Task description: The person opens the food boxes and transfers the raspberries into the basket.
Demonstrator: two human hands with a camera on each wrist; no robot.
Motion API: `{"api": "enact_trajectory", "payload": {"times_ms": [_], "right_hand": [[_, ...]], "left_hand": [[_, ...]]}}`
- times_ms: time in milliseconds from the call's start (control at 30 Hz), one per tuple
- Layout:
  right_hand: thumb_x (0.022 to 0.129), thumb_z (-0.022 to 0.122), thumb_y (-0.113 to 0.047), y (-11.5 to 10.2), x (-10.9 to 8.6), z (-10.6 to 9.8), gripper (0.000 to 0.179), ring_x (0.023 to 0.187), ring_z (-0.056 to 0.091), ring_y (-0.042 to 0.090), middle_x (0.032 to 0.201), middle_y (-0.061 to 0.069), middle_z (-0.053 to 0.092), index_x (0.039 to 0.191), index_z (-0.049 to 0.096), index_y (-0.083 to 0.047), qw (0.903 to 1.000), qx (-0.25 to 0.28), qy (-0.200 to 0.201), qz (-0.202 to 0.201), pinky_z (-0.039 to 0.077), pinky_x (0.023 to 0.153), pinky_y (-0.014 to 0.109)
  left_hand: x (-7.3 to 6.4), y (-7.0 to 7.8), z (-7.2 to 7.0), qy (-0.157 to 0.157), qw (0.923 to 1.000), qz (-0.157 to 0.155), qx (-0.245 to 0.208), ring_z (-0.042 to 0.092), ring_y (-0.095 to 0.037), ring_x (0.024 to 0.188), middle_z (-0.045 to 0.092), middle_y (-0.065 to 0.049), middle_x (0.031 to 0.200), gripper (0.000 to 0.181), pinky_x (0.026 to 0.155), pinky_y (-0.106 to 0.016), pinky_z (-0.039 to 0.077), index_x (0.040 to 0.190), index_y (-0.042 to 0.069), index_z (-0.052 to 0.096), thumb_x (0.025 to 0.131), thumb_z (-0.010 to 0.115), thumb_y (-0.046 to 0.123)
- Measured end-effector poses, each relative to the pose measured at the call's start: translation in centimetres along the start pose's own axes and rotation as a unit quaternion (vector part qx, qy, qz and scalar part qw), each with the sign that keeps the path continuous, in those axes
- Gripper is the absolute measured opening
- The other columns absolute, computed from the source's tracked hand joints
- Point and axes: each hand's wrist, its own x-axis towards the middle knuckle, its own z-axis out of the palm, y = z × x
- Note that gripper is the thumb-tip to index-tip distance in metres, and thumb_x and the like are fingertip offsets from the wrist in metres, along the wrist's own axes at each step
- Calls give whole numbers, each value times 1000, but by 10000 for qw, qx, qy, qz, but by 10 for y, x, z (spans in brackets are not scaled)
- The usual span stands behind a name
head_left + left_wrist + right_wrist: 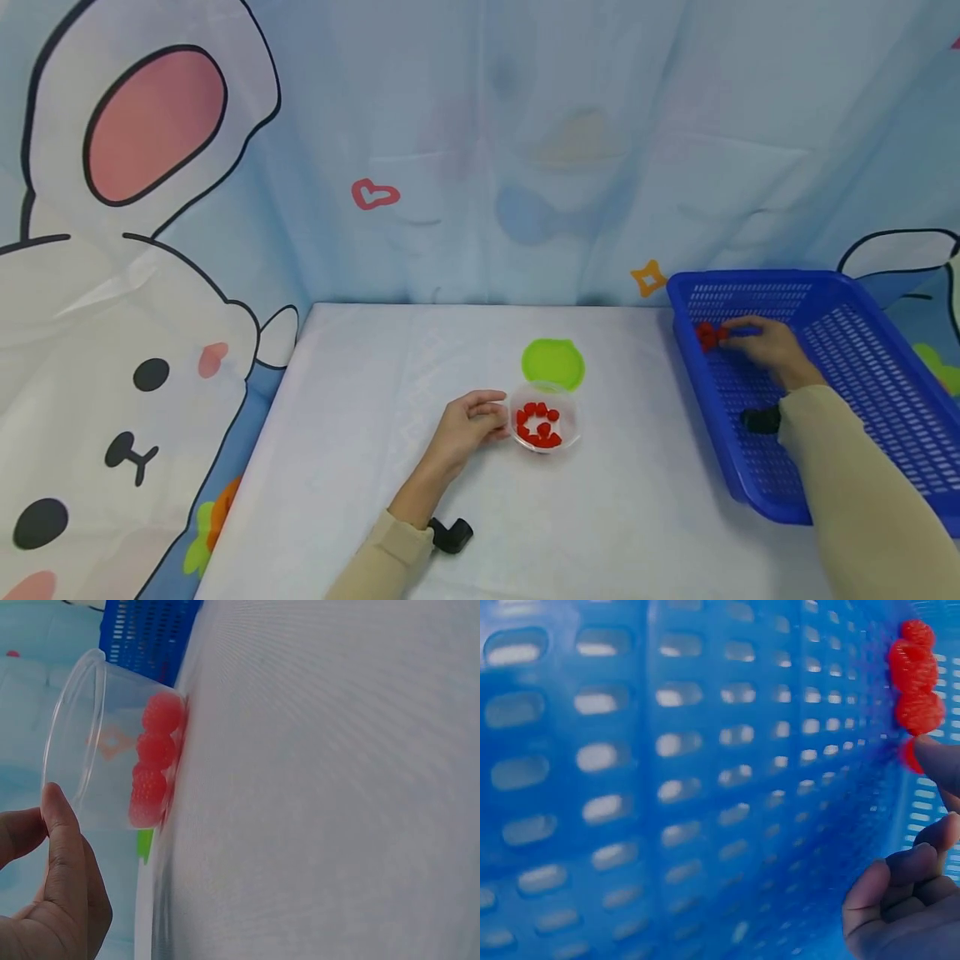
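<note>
A clear plastic cup (567, 421) stands on the white table with several red raspberries (155, 750) along its bottom. My left hand (468, 425) is at the cup's left side, pinching its rim between thumb and finger in the left wrist view. Over at the right, my right hand (771, 348) reaches into a blue basket (701, 417). Its fingertips pinch a raspberry (910, 755) at the end of a small group of raspberries (916, 675) by the basket wall. Part of that raspberry is hidden behind a finger.
Just behind the cup lies a round green lid (553, 362) on the white tabletop (375, 375). A blue printed curtain (465, 150) hangs along the table's back edge. The basket's raised walls surround the right hand.
</note>
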Motion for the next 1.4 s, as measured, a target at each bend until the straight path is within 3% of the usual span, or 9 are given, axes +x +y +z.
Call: {"api": "enact_trajectory", "payload": {"times_ms": [167, 267, 333, 433, 533, 633, 1033, 1400], "right_hand": [[96, 63, -16, -16, -7, -7, 55, 134, 23, 60, 152, 40, 19, 142, 44, 8, 9991, -332, -72, -267, 28, 103, 75], [99, 62, -21, -34, -17, -12, 52, 122, 37, 58, 144, 39, 32, 140, 46, 7, 9951, -636, -66, -748, 39, 91, 72], [101, 61, -26, -51, -29, -13, 51, 107, 45, 51, 131, 36, 43, 140, 48, 5, 9920, -768, -30, -1002, 45, 78, 62], [102, 60, -33, -79, -49, -13, 52, 86, 48, 38, 102, 25, 52, 139, 51, 2, 9872, -890, -59, -1320, 42, 65, 47], [102, 60, -36, -103, -72, -11, 52, 68, 41, 27, 79, 12, 46, 140, 53, -1, 9847, -769, -158, -1553, 34, 55, 38], [101, 61, -36, -121, -93, -4, 49, 57, 34, 22, 70, 7, 40, 139, 56, -5, 9815, -655, -178, -1792, 29, 47, 36], [100, 66, -24, -149, -140, 47, 31, 55, 33, 21, 71, 9, 39, 126, 66, -9, 9638, 46, -380, -2639, 31, 46, 35], [95, 72, -16, -148, -137, 107, 24, 65, 42, 23, 73, 6, 40, 117, 71, -8, 9528, 683, -992, -2788, 33, 51, 28]], "left_hand": [[1, 0, 0, 21, 10000, -4, 43, 68, -19, 81, 65, -11, 98, 31, 80, -34, 61, 125, -4, 62, 94, 68, 0], [3, -1, -1, 21, 10000, -8, 47, 68, -18, 80, 64, -11, 98, 31, 80, -33, 61, 125, -4, 62, 94, 68, 0], [3, -2, -1, 12, 10000, -20, 31, 68, -18, 81, 64, -11, 98, 31, 80, -34, 61, 125, -4, 62, 94, 68, 0], [3, -2, -2, 9, 10000, -14, 11, 68, -18, 82, 64, -11, 98, 31, 80, -34, 61, 125, -4, 62, 94, 68, 0], [3, -2, -2, 19, 10000, -22, 3, 68, -18, 83, 64, -12, 99, 31, 80, -34, 61, 125, -4, 62, 95, 68, 0], [3, -2, -2, 31, 10000, -35, -1, 68, -18, 82, 64, -12, 99, 31, 80, -34, 61, 125, -4, 62, 95, 68, 1], [1, -1, -1, -2, 10000, -43, -45, 68, -18, 82, 64, -11, 98, 31, 80, -34, 61, 125, -4, 61, 95, 67, 0], [2, -2, 1, -21, 10000, 7, -65, 67, -19, 83, 64, -11, 98, 31, 80, -34, 61, 124, -5, 62, 94, 68, -1]]}}
